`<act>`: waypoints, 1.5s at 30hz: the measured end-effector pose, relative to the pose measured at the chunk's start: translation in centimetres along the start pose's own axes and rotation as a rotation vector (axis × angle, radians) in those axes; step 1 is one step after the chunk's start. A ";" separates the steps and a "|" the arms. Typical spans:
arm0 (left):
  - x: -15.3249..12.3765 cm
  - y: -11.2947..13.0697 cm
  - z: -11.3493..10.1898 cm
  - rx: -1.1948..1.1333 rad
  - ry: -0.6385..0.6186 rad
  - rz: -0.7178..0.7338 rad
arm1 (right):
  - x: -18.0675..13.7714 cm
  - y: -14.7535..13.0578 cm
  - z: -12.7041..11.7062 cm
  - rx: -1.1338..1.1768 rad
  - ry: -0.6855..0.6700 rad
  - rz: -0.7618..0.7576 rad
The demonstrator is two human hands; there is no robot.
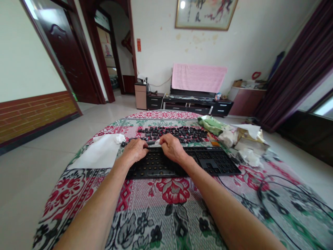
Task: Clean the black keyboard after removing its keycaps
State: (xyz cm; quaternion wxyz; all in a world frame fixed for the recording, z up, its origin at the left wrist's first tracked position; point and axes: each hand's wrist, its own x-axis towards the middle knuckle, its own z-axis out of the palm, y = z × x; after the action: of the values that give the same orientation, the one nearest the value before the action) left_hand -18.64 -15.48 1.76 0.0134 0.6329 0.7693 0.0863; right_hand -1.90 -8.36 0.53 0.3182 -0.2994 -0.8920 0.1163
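A black keyboard (208,163) with its keycaps taken off lies flat before me on the flowered tablecloth. On its far left edge rests my left hand (135,150), fingers curled over the rim and gripping it. My right hand (172,147) is closed on a piece of white tissue (157,142), pinched at the keyboard's far edge near the middle. Beyond the keyboard, many loose black keycaps (179,132) are spread in a heap. Part of the left half of the keyboard is hidden under my hands.
A white sheet of paper (97,152) lies at the left. To the right are a green packet (210,124), a tissue box (251,142), crumpled tissues (250,158) and an orange-brown brush-like thing (214,142). The black cable (262,198) loops across the table's right side.
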 end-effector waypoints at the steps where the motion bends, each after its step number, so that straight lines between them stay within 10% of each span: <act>1: -0.1 0.1 0.0 0.009 0.005 0.000 | 0.0 -0.1 0.0 -0.013 0.006 0.031; 16: 0.2 1.5 2.6 -0.052 0.123 0.076 | -0.5 0.5 1.3 -0.073 -0.057 -0.020; 29: 0.4 1.2 2.7 -0.060 0.117 0.073 | 0.3 0.6 -2.4 -0.296 -0.332 0.056; 45: 0.4 1.6 2.3 -0.047 0.091 0.049 | -1.3 4.7 -2.8 -0.120 -0.222 -0.229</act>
State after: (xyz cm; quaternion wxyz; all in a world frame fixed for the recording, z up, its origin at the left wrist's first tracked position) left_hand -16.88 -14.51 -0.26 -0.0091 0.6463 0.7513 0.1334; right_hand 2.90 -5.36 0.16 0.2104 -0.1994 -0.9553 0.0582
